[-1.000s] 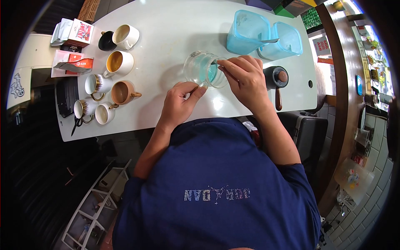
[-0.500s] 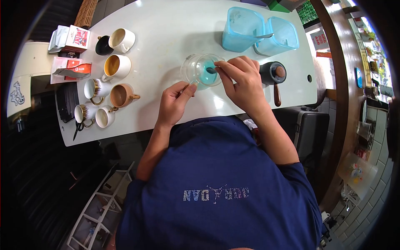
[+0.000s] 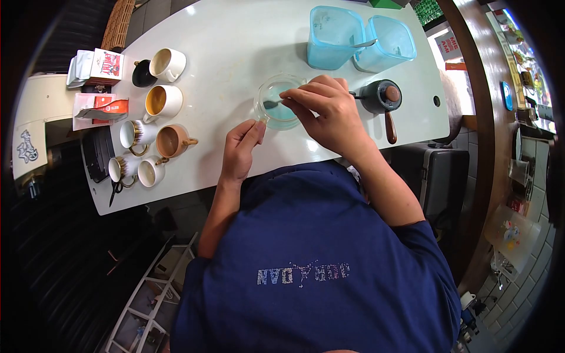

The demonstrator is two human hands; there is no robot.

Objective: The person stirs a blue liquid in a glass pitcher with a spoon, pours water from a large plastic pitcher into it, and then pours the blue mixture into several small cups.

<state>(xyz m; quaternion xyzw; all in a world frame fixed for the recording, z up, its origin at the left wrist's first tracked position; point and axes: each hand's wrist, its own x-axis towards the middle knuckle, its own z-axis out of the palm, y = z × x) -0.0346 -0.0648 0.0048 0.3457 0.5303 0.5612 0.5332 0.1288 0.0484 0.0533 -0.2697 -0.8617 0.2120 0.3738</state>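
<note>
A clear glass pot (image 3: 278,120) with bluish contents stands on the white table (image 3: 235,65). At its lower left, my left hand (image 3: 242,150) pinches the pot's small handle between thumb and fingers. My right hand (image 3: 329,115) is closed on a spoon (image 3: 272,104), whose dark bowl is inside the pot at the left. The fingers of my right hand hide part of the pot's right side and much of the spoon's handle.
Several cups (image 3: 163,101) stand at the left, near packets (image 3: 106,65). Two light-blue containers (image 3: 335,38) are at the back right, with a spoon across them. A black pot (image 3: 381,97) with a wooden handle sits right of my right hand.
My right hand has moved left, and the spoon's bowl has shifted from the right part of the glass pot to its left part. The view has shifted slightly.
</note>
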